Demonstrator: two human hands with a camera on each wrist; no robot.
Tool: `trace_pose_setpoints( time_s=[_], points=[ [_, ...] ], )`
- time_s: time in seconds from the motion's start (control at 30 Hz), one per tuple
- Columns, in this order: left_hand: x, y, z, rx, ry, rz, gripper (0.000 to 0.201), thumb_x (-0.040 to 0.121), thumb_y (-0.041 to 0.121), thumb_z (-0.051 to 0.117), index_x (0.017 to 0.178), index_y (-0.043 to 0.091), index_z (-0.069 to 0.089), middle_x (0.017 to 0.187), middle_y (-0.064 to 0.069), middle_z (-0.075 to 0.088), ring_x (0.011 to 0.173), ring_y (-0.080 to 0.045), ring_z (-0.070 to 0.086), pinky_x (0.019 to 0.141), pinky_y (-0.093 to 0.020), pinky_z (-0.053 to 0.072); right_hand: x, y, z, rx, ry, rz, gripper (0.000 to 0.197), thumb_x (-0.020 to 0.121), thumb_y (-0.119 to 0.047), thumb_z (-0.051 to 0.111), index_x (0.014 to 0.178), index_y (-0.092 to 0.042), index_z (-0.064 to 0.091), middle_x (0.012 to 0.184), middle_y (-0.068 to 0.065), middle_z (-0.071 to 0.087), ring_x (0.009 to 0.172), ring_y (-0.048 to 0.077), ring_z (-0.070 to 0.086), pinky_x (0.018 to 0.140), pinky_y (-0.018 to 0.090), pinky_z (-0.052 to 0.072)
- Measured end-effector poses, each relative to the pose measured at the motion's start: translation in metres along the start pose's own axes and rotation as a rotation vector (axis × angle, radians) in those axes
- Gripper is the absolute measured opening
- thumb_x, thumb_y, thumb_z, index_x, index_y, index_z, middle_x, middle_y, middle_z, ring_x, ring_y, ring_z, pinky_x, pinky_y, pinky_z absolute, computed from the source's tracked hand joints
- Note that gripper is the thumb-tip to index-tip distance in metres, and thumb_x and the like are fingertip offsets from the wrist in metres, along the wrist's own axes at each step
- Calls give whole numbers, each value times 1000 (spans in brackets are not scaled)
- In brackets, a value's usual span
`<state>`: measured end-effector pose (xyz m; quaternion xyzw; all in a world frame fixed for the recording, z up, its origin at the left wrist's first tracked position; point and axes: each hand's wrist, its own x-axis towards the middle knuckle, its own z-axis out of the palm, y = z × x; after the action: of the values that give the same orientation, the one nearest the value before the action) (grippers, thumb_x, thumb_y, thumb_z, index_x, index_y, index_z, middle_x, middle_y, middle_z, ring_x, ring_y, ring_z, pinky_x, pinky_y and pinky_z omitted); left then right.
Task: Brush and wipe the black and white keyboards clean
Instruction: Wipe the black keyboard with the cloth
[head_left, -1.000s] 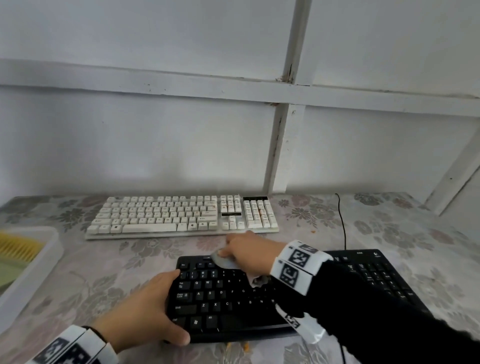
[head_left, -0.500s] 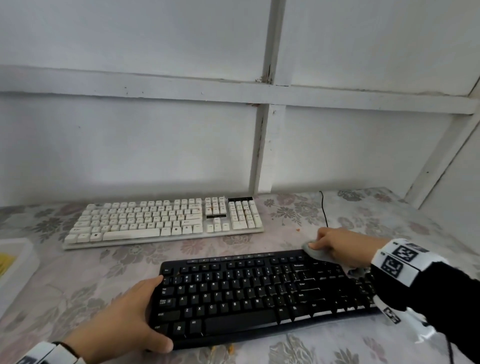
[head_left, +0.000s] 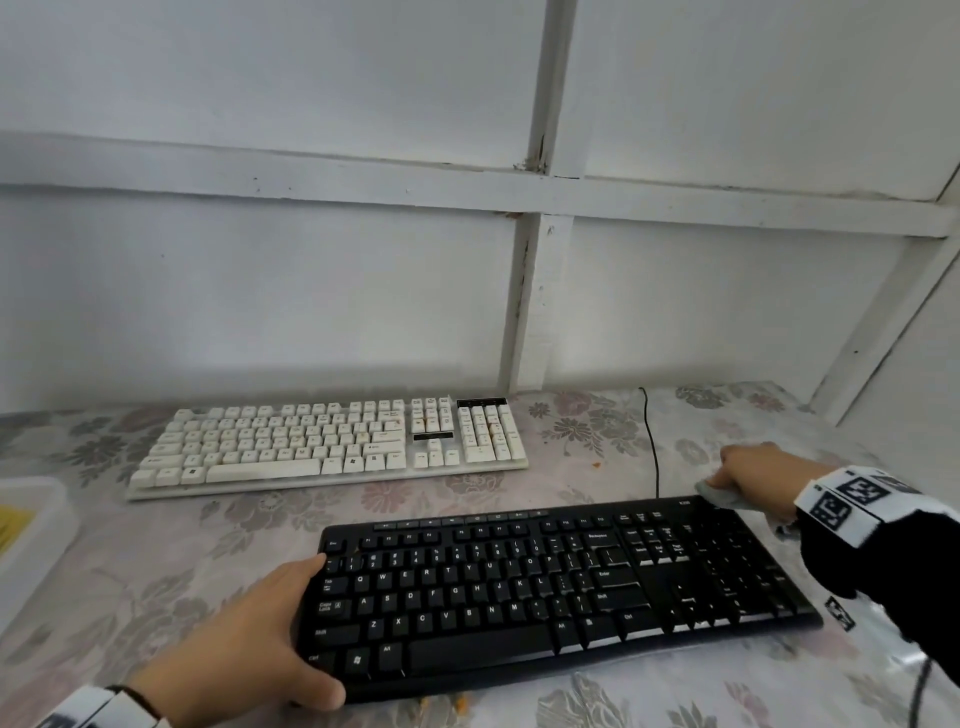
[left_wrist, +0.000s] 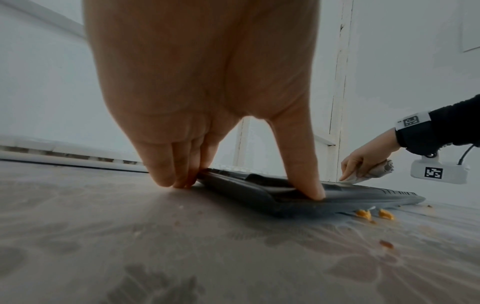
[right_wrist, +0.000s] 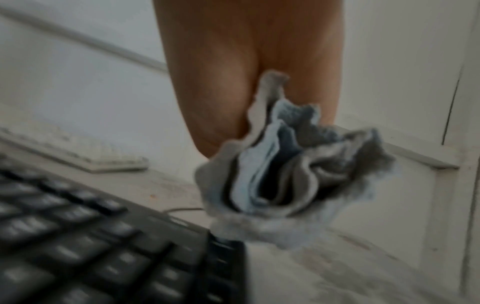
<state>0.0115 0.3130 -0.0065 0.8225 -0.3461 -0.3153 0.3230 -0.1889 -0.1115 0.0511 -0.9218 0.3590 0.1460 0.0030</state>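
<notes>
While the left hand (head_left: 244, 644) is gripping the black keyboard (head_left: 545, 587), the right hand (head_left: 753, 470), clutching the cloth (head_left: 719, 493), is now reaching its far-right corner, suggesting one top-row pass is finishing

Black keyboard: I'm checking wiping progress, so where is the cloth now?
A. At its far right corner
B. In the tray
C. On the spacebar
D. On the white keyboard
A: the right hand presses the cloth at the far right corner of the black keyboard, while the left hand grips its left end.
</notes>
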Motion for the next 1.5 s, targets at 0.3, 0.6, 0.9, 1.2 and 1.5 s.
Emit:
trace_pose_setpoints(
  time_s=[0.3, 0.6, 0.9, 1.2, 1.5],
  points=[
    [7, -16, 2, 20, -3, -20, 105, 33, 41, 84, 121, 47, 28, 131, 21, 41, 123, -1, 42, 105, -32, 39, -12, -64, 18, 331, -28, -278, 92, 63, -94, 21, 101, -21, 61, 100, 0, 56, 83, 16, 56, 74, 28, 46],
    [4, -6, 2, 17, -4, 32, 88, 33, 39, 80, 104, 55, 30, 123, 27, 39, 119, 2, 40, 104, -27, 36, 2, -6, 8, 39, -10, 52, 25, 98, -36, 45, 89, -13, 44, 83, 1, 49, 78, 19, 50, 70, 24, 37],
    [9, -15, 5, 9, -1, 55, 93, 37, 32, 81, 118, 49, 39, 123, 26, 46, 119, 1, 43, 103, -31, 40, -45, -192, -26, 259, -97, -558, 33, 96, -36, 46, 118, -16, 61, 117, 5, 51, 90, 27, 64, 69, 34, 60],
    [27, -40, 4, 135, 39, 84, 96, 31, 50, 87, 119, 46, 47, 118, 20, 56, 111, -2, 53, 92, -31, 47, -66, -304, -2, -109, 68, -906, 29, 92, -4, 45, 115, -12, 62, 100, 6, 39, 100, 35, 43, 77, 37, 37],
    [20, -33, 6, 163, 67, 72, 104, 33, 48, 79, 128, 42, 37, 124, 21, 44, 120, -1, 41, 103, -31, 39, -67, -250, 4, -224, 132, -795, 34, 94, -3, 44, 124, -14, 56, 124, 8, 45, 116, 36, 37, 94, 44, 44]
  ],
)
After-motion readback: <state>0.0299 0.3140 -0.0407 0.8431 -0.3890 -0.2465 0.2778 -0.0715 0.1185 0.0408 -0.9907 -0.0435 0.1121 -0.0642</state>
